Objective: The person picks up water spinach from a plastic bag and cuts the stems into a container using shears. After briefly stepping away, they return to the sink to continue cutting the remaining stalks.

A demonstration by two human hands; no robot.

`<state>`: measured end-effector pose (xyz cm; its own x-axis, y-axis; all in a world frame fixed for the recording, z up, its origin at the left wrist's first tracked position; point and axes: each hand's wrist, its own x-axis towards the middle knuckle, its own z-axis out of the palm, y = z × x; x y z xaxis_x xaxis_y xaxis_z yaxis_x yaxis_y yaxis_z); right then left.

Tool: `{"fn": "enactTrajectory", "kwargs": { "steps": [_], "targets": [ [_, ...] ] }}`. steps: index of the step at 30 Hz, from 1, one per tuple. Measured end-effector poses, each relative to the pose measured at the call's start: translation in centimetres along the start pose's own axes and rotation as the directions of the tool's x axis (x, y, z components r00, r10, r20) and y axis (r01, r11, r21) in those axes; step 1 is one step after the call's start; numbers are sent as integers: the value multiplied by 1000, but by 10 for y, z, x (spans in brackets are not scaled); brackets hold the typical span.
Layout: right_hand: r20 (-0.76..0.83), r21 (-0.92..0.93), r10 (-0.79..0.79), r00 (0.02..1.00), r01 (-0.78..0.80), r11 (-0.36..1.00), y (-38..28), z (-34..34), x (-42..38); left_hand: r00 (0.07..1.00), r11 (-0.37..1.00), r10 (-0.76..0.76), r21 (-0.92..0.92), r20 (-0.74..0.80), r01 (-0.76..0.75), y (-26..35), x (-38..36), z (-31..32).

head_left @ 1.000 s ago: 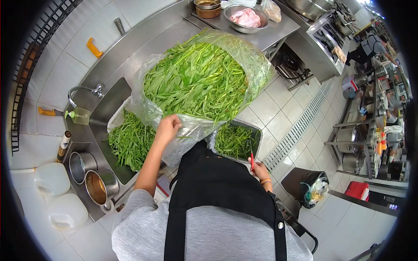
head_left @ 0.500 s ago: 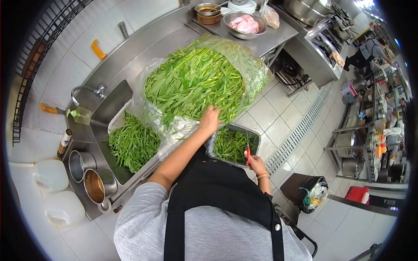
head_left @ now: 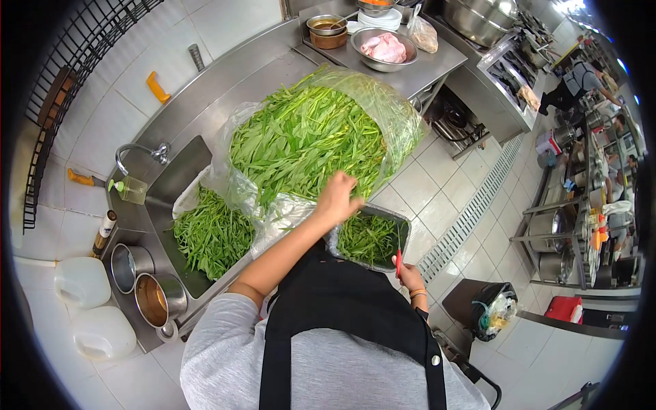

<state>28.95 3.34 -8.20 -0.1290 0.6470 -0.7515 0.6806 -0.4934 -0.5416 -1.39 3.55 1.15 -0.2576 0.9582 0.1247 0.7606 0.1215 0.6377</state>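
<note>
My left hand is over the near edge of the big heap of leafy green stems, thumb held apart from the fingers, with nothing visible in it. The heap lies in a clear plastic bag on the steel counter. My right hand grips red-handled scissors, blades pointing away from me over the right side of a dark bin. Cut greens lie inside that bin, just below my left hand. More trimmed greens fill a container in the sink to the left.
A faucet and a soap bottle stand by the sink. Pots and plastic jugs are at lower left. A bowl of raw meat sits at the back. A trash bin stands on the right; a person is farther off.
My left hand has come off the stems, moved slightly right and toward the bin, and its thumb has spread. The scissors have shifted slightly right and nearer me.
</note>
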Motion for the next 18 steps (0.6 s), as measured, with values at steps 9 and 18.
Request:
{"fn": "enactTrajectory", "kwargs": {
  "steps": [9,18],
  "targets": [
    [65,84,-218,974,212,974,-43,4,-7,916,898,-182,319,-356,303,-42,59,-25],
    [322,384,-611,723,490,783,-124,35,-41,964,920,-166,-385,-209,75,-36,-3,-11]
  ]
}}
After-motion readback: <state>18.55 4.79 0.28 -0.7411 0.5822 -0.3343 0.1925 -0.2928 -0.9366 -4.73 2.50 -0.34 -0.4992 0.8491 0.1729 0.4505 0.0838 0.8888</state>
